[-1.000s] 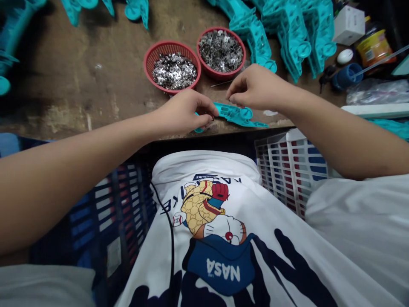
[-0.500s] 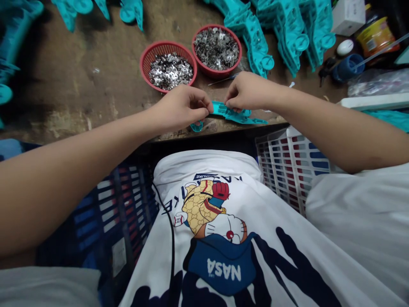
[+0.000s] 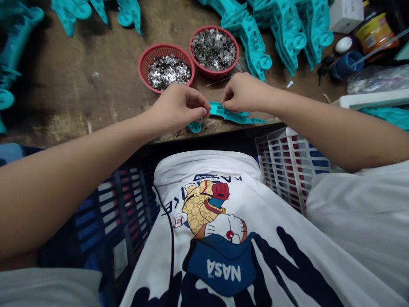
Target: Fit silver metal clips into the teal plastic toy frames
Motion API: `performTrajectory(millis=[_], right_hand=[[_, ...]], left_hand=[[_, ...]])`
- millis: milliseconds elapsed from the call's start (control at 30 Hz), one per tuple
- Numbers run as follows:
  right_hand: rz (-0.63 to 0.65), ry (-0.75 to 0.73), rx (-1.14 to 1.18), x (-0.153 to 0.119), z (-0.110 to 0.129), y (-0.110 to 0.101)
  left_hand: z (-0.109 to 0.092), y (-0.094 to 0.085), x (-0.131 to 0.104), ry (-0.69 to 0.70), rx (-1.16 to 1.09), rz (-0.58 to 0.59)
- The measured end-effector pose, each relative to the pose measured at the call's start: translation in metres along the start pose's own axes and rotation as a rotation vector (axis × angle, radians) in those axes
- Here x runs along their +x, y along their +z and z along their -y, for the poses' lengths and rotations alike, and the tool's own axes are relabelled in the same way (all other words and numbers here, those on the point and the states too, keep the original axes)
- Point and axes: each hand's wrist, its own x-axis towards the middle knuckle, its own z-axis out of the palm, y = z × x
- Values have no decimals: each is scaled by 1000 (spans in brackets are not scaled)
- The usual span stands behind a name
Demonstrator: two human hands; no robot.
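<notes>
A turquoise plastic piece (image 3: 239, 116) lies near the front edge of the wooden table, partly covered by both hands. My left hand (image 3: 182, 106) is over its left end, thumb and fingertips pinched together; what is between them is too small to make out. My right hand (image 3: 244, 93) is at the middle of the piece, its fingertips closed on the upper side, and anything they hold is hidden. Just behind the hands are two red baskets with small shiny metal parts, the left basket (image 3: 140, 70) and the right basket (image 3: 237, 53).
More turquoise pieces (image 3: 249, 40) lie at the back right and others (image 3: 15, 38) at the left. A blue cup (image 3: 348, 66), white box (image 3: 347, 15) and labelled bottle (image 3: 375, 32) stand far right. Below the table edge are a white crate (image 3: 287, 162) and a blue crate (image 3: 111, 213).
The view has shifted slightly, so the table things appear a little to the left. Both hands keep nearly the same pose at the turquoise piece.
</notes>
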Motion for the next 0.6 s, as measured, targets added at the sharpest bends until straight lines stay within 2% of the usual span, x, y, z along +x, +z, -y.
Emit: performTrajectory(millis=[167, 467, 600], right_hand=[[-82, -55, -84, 1, -1, 6], [-11, 47, -28, -6, 13, 8], [-31, 46, -17, -8, 16, 10]], left_hand=[[-1, 1, -2, -7, -60, -19], [5, 3, 2, -5, -61, -60], [3, 0, -2, 11, -2, -60]])
